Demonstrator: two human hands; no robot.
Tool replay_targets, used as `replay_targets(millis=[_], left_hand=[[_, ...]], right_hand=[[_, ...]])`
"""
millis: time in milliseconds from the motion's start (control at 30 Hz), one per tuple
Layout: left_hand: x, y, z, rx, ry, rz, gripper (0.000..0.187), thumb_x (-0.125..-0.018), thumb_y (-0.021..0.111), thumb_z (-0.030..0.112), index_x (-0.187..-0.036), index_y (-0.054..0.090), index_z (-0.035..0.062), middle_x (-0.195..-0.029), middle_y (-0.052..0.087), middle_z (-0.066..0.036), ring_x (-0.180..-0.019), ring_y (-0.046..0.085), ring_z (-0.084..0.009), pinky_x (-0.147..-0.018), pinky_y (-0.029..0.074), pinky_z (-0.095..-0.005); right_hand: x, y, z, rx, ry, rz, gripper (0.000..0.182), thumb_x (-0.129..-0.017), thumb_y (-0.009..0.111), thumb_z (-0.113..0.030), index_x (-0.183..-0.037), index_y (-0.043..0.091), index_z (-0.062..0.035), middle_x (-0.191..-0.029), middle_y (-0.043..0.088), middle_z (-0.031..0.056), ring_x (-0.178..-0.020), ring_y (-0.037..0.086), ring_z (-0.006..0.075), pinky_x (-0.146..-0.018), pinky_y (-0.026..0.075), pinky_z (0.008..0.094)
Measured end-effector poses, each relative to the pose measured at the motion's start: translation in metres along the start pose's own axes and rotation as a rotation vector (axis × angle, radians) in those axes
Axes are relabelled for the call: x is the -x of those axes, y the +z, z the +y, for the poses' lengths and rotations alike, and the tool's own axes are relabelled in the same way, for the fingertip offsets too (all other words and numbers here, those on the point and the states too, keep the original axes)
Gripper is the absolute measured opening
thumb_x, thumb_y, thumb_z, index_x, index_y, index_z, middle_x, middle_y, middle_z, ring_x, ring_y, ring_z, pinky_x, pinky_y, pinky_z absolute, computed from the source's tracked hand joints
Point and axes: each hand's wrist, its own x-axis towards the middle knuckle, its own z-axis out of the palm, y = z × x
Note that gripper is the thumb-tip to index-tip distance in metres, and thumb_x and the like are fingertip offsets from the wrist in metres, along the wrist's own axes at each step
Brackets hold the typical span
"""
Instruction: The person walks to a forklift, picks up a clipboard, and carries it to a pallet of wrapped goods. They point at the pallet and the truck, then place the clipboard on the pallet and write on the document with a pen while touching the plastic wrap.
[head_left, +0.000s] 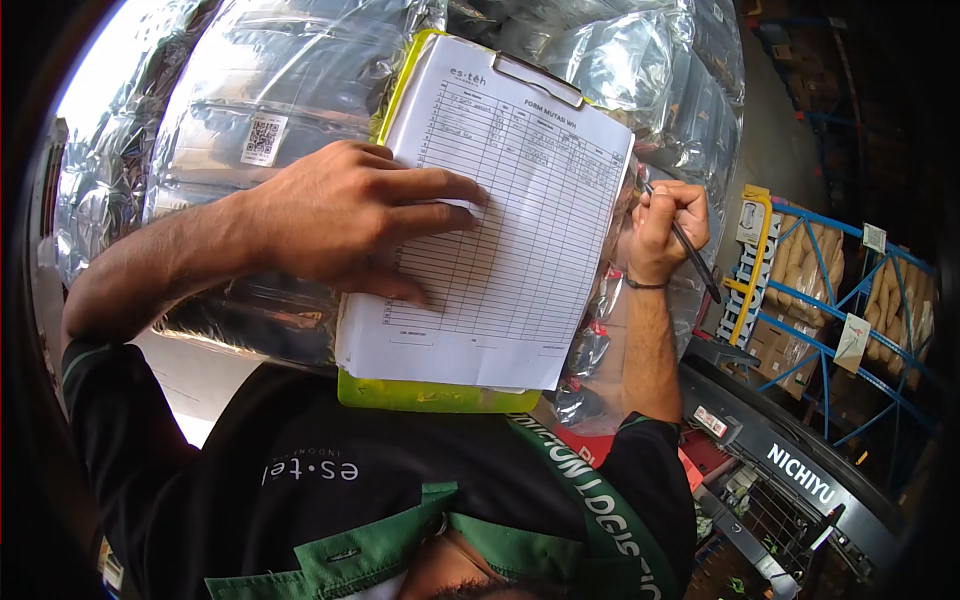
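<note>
A yellow-green clipboard (430,397) lies on plastic-wrapped packs, its metal clip (538,78) at the far end. Clipped to it is a stack of printed forms (500,270), with handwriting in the upper rows of the table. My left hand (375,215) rests on the sheet with its fingers spread, reaching in from the left edge. Beside the sheet's right edge, my right hand (668,225) is closed around a black pen (697,258). The pen's tip points up and left, near the paper's edge.
Packs wrapped in clear film (270,70) surround the board, one bearing a QR label (264,140). At the right stand blue racking (825,350) with filled bags (805,255), a yellow guard (752,270) and a dark NICHIYU machine (800,470).
</note>
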Motion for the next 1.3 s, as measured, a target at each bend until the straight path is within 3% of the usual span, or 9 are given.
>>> replay_targets(millis=[100,233,333,467,767,867,967,1067,1300], left_hand=[[0.001,-0.001,-0.002,0.004,0.018,0.002,0.071,-0.08,0.088,0.051,-0.131,0.071,0.0038,-0.148,0.064,-0.01,-0.102,0.079,-0.0295,-0.089,0.066,-0.0436],[0.005,-0.003,-0.005,0.015,0.03,0.003,0.071,-0.08,0.089,0.049,-0.132,0.073,0.003,-0.147,0.066,-0.013,-0.102,0.079,-0.0327,-0.09,0.066,-0.0433],[0.008,0.001,-0.006,-0.009,0.038,0.019,0.074,-0.077,0.09,0.052,-0.13,0.074,0.0029,-0.144,0.069,-0.014,-0.102,0.079,-0.0339,-0.09,0.065,-0.0431],[0.011,-0.005,0.0,-0.046,-0.013,0.011,0.076,-0.074,0.092,0.054,-0.125,0.076,0.0,-0.139,0.071,-0.017,-0.1,0.079,-0.0336,-0.089,0.066,-0.0413],[0.016,0.0,0.002,-0.229,-0.038,0.115,0.072,-0.076,0.091,0.057,-0.106,0.079,-0.0068,-0.12,0.077,-0.017,-0.091,0.081,-0.0297,-0.078,0.068,-0.0381],[0.015,-0.001,0.003,-0.209,-0.075,0.067,0.072,-0.075,0.091,0.057,-0.107,0.079,-0.0066,-0.114,0.079,-0.017,-0.09,0.081,-0.0291,-0.078,0.069,-0.0378],[0.015,-0.002,0.003,-0.201,-0.092,0.05,0.073,-0.075,0.091,0.057,-0.109,0.079,-0.0066,-0.114,0.079,-0.017,-0.091,0.081,-0.0292,-0.078,0.069,-0.0381],[0.015,-0.003,0.005,-0.188,-0.139,-0.014,0.081,-0.072,0.092,0.057,-0.12,0.075,-0.0061,-0.132,0.074,-0.019,-0.097,0.08,-0.029,-0.085,0.066,-0.0364],[0.014,-0.003,0.007,-0.208,-0.139,0.008,0.082,-0.071,0.092,0.058,-0.121,0.076,-0.0055,-0.133,0.074,-0.018,-0.098,0.08,-0.0275,-0.085,0.066,-0.0349]], right_hand=[[-0.001,0.022,-0.014,0.135,-0.193,-0.018,0.017,-0.097,0.076,-0.006,-0.098,0.06,0.0007,-0.085,0.067,0.007,-0.069,0.058,0.0061,-0.062,0.049,0.0228],[-0.004,0.06,-0.062,0.463,-0.54,-0.446,0.019,-0.089,0.085,-0.006,-0.1,0.071,-0.0012,-0.092,0.074,0.0102,-0.074,0.069,0.0139,-0.065,0.057,0.027],[-0.007,0.095,-0.088,0.407,-0.556,-0.62,0.019,-0.083,0.082,0.0,-0.099,0.071,-0.0001,-0.092,0.074,0.0104,-0.075,0.072,0.0169,-0.065,0.059,0.03],[-0.01,0.133,-0.074,0.317,-0.353,-0.58,0.021,-0.086,0.085,-0.01,-0.094,0.067,-0.0029,-0.074,0.071,0.0055,-0.064,0.07,0.0121,-0.06,0.058,0.0287],[-0.004,0.144,-0.052,0.269,-0.334,-0.595,0.021,-0.089,0.085,-0.013,-0.091,0.067,-0.0038,-0.074,0.071,0.0036,-0.061,0.065,0.0083,-0.057,0.054,0.0259],[-0.002,0.149,-0.058,0.259,-0.316,-0.605,0.021,-0.089,0.085,-0.014,-0.09,0.067,-0.0039,-0.073,0.069,0.0037,-0.059,0.064,0.0088,-0.055,0.053,0.0268],[-0.005,0.146,-0.053,0.285,-0.346,-0.628,0.022,-0.089,0.085,-0.014,-0.089,0.066,-0.0045,-0.072,0.068,0.0034,-0.059,0.064,0.0093,-0.054,0.052,0.0272],[-0.005,0.144,-0.056,0.311,-0.346,-0.627,0.02,-0.089,0.084,-0.014,-0.088,0.065,-0.0051,-0.07,0.067,0.0029,-0.059,0.064,0.0099,-0.054,0.052,0.0273],[-0.005,0.144,-0.058,0.281,-0.348,-0.601,0.022,-0.09,0.083,-0.014,-0.086,0.064,-0.005,-0.068,0.066,0.0017,-0.058,0.063,0.0088,-0.055,0.052,0.0259]])
